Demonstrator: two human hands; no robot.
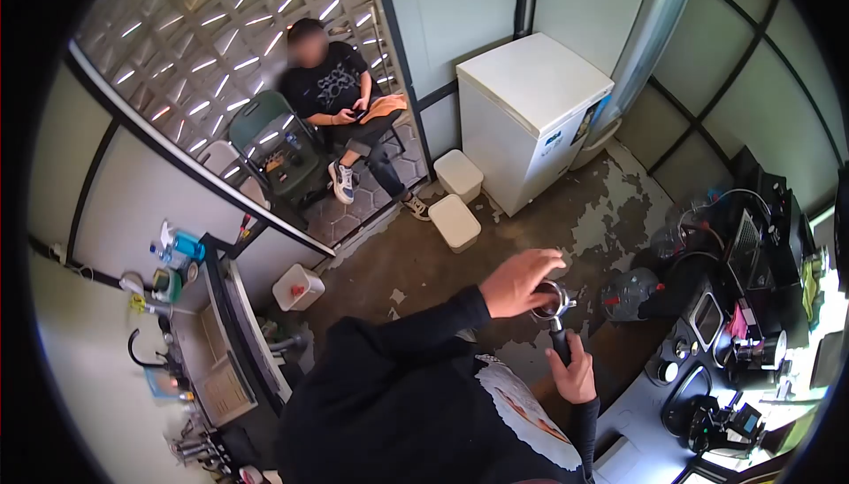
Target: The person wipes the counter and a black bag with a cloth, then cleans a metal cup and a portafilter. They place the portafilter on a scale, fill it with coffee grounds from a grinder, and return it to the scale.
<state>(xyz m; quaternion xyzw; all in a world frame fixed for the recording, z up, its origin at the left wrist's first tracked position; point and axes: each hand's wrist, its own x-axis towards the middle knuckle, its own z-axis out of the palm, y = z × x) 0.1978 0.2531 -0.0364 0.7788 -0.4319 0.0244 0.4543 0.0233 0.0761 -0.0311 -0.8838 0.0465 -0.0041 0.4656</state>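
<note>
In the right hand [576,373], a portafilter [557,311], brown inside

I can read no words or numbers: the blue label [553,139] on the white boxy freezer [495,117], the pale printed patch [531,413] on my black long-sleeved top [380,387] and the white print [338,86] on the seated person's [361,152] black T-shirt [303,95] stay illegible.

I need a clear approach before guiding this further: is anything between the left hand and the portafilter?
Nothing visible stands between them. The left hand is right at the head of the portafilter, though I can't tell whether its fingers touch. The right hand holds the handle, below that approach.
</note>
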